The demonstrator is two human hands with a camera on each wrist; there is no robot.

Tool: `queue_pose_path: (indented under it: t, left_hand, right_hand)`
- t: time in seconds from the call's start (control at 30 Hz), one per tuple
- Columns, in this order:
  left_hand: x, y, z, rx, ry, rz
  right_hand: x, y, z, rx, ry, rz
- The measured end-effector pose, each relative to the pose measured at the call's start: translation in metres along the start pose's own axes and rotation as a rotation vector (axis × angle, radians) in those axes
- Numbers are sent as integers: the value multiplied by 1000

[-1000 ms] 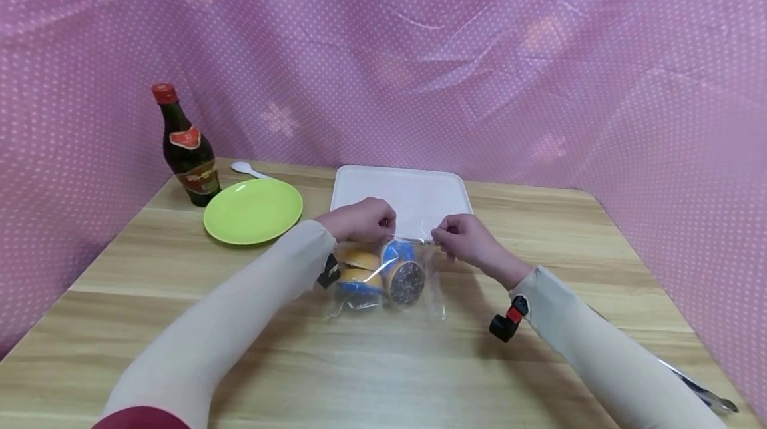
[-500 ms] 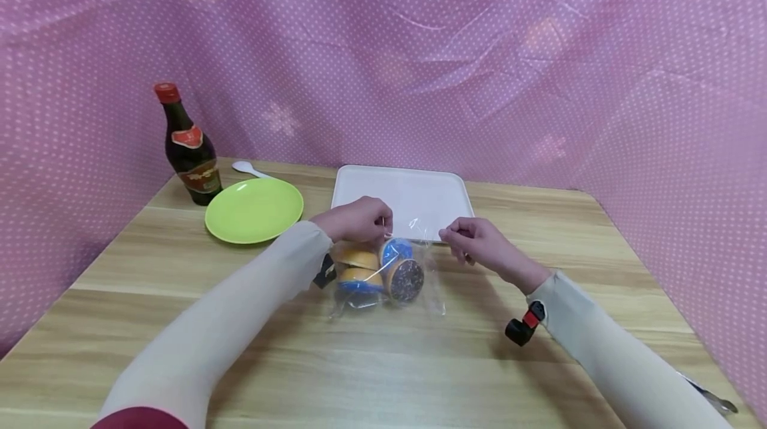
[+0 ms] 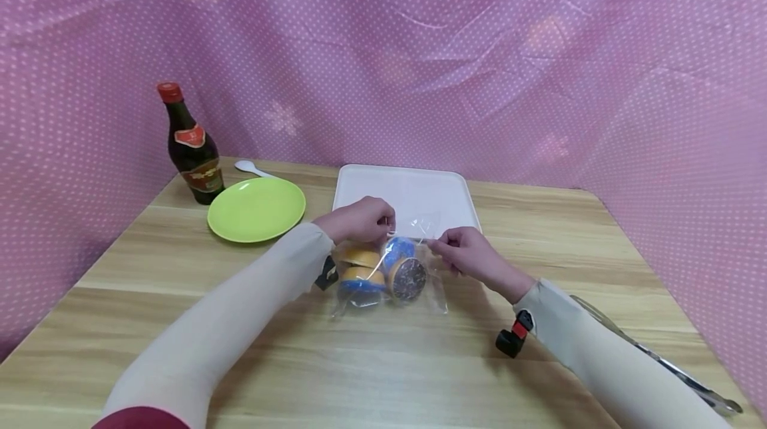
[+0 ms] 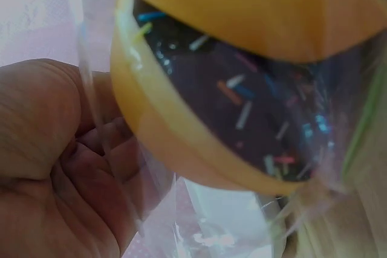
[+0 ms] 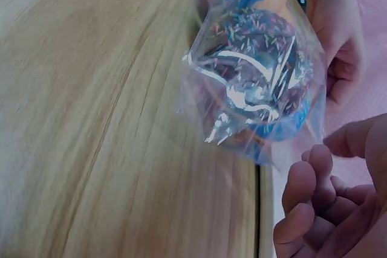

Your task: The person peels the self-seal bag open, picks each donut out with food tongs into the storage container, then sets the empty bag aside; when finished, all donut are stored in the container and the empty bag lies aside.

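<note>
A clear plastic bag (image 3: 439, 292) stands on the table with several toy-like donuts inside. A dark, sprinkled donut (image 3: 409, 280) faces me, beside a blue-topped donut (image 3: 398, 252) and yellow-orange ones at the left. My left hand (image 3: 364, 218) pinches the bag's upper left edge with curled fingers. At the upper right corner, my right hand (image 3: 470, 254) pinches the film between thumb and forefinger. The left wrist view shows a sprinkled donut (image 4: 211, 107) through the film, close to the left palm (image 4: 45, 149). In the right wrist view, the right hand's other fingers (image 5: 298, 187) curl loosely.
Behind the bag lies a white tray (image 3: 404, 186). A green plate (image 3: 256, 210), a white spoon (image 3: 250, 168) and a dark red-capped bottle (image 3: 194, 152) stand at the left. Metal tongs (image 3: 677, 370) lie partly under the right forearm. Pink curtain (image 3: 383, 69) surrounds the table.
The right hand drew slightly right, off the bag's corner, then came back left and lower onto it. The left hand and the bag stayed nearly still. More of the tongs shows.
</note>
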State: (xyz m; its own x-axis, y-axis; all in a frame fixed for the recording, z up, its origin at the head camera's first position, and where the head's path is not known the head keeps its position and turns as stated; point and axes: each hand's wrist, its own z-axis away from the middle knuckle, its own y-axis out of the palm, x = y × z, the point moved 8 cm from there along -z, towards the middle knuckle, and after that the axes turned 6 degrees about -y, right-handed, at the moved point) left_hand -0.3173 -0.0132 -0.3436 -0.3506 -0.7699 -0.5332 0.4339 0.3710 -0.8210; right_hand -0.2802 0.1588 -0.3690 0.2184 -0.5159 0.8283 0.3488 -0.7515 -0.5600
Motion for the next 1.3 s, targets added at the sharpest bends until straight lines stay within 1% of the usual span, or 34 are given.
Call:
queue_pose_path:
  t: [0.13, 0.27, 0.43, 0.6, 0.73, 0.87, 1.0, 1.17, 1.3]
  left_hand:
    - [-1, 0, 1, 1, -3, -1]
    - [-2, -2, 1, -3, 8, -9]
    - [0, -1, 1, 7, 14, -6]
    - [4, -1, 1, 7, 6, 12]
    - [7, -1, 0, -1, 12, 19]
    - [7, 0, -1, -5, 19, 14]
    - [6, -1, 1, -4, 7, 13]
    - [6, 0, 1, -5, 6, 7]
    - [6, 1, 1, 0, 8, 20]
  right_hand:
    - [5, 1, -2, -12, -55, -10]
    - [7, 0, -2, -5, -81, -22]
    - [3, -6, 4, 22, -69, -6]
    - [-5, -14, 10, 44, -41, 16]
    - [-11, -17, 15, 60, -21, 9]
    - [-13, -18, 19, 67, -12, -10]
    - [-13, -16, 20, 73, 5, -12]
    - [-12, -7, 21, 101, 30, -21]
    - [-12, 2, 20, 111, 18, -60]
